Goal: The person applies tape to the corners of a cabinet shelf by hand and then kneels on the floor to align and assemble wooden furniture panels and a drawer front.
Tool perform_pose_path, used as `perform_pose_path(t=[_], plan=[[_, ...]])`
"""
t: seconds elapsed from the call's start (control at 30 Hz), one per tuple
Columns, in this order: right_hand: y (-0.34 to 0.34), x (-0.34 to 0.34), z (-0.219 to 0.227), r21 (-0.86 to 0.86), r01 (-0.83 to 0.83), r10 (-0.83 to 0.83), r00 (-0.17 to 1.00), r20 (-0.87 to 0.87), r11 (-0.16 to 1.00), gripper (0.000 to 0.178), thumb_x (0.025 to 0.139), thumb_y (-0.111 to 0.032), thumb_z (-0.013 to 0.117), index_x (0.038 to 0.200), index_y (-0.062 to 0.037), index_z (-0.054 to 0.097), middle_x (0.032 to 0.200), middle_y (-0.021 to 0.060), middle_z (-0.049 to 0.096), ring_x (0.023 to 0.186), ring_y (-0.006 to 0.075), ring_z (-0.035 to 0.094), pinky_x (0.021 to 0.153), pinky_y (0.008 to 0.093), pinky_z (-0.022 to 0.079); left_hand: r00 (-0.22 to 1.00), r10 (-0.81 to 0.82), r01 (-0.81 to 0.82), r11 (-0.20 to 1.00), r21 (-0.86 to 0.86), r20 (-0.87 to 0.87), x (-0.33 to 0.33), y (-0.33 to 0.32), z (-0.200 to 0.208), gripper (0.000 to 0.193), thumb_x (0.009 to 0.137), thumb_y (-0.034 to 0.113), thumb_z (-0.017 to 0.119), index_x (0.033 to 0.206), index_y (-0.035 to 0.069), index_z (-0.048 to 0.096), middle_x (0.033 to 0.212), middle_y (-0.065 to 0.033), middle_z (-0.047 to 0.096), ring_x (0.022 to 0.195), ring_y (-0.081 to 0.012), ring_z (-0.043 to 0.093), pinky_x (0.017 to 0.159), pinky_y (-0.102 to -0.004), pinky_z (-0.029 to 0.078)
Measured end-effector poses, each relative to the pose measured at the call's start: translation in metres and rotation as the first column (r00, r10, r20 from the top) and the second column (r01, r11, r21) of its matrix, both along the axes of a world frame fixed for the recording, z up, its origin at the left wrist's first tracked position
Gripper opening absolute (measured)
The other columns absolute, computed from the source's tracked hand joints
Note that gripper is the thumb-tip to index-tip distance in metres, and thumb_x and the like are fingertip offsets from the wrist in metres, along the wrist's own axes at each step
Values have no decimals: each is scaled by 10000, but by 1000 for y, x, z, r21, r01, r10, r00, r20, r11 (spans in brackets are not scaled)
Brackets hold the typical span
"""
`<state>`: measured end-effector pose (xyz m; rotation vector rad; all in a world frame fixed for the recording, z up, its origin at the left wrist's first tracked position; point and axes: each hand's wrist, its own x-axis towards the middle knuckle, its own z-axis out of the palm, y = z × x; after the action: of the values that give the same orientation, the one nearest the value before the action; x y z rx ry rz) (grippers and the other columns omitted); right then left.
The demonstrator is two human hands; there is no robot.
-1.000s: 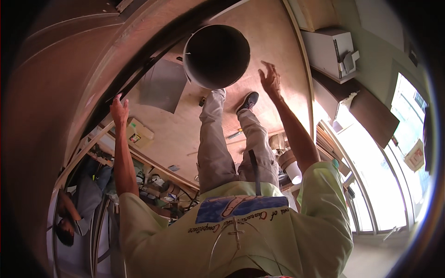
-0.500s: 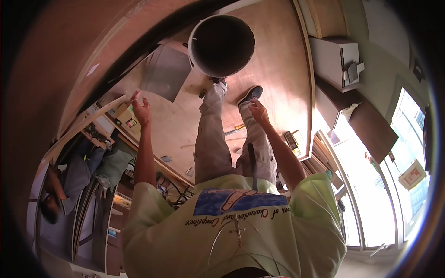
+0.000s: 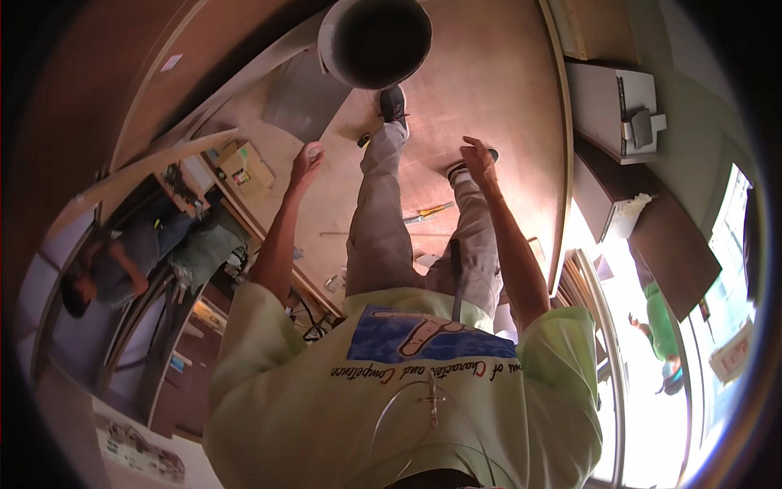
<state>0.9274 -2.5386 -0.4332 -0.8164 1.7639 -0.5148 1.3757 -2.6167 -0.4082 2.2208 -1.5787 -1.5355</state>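
from over here i see the left hand [image 3: 306,167] curled, though i cannot tell if it is fully clenched; the grey sheet [image 3: 305,96] lies just beyond it. the right hand [image 3: 479,161] looks slack, grasping nothing, by the dark shoe [image 3: 457,169]. farther out, between both, is the dark-mouthed cylinder [image 3: 376,42].

1 grey sheet [image 3: 305,102] on floor [image 3: 509,90]

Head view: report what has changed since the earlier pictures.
The bare left hand has moved rightward, toward the legs; the bare right hand dipped, then rose again. The grey, dark-mouthed hollow cylinder now sits higher in the picture, revealing the dark left shoe. A green-clad person has come into view at right. Nothing was visibly grasped or released. The grey rectangular sheet and brown cardboard box remain at left.
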Motion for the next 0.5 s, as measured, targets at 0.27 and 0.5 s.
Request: perform_pose_path(t=[0.27, 0.5], plan=[[148, -130, -28, 34, 268, -265, 912, 313, 963, 486, 898, -297, 633, 1271, -1, 533, 946, 94, 641, 887, 168, 608, 793, 273, 485, 983, -175, 178, 983, 51, -59, -130, 65, 5, 335, 878, 220, 639, 1175, 77, 577, 1022, -110, 675, 893, -231, 672, 778, -339, 522], [285, -250, -36, 116, 497, -509, 849, 140, 860, 446, 918, -244, 616, 1258, 32, 529, 911, 96, 637, 834, 157, 609, 768, 278, 507, 909, -404, 414, 901, 130, -97, -246, 75, 27, 334, 873, 263, 635, 1150, 80, 591, 933, -135, 673, 870, -226, 658, 758, -347, 503]])
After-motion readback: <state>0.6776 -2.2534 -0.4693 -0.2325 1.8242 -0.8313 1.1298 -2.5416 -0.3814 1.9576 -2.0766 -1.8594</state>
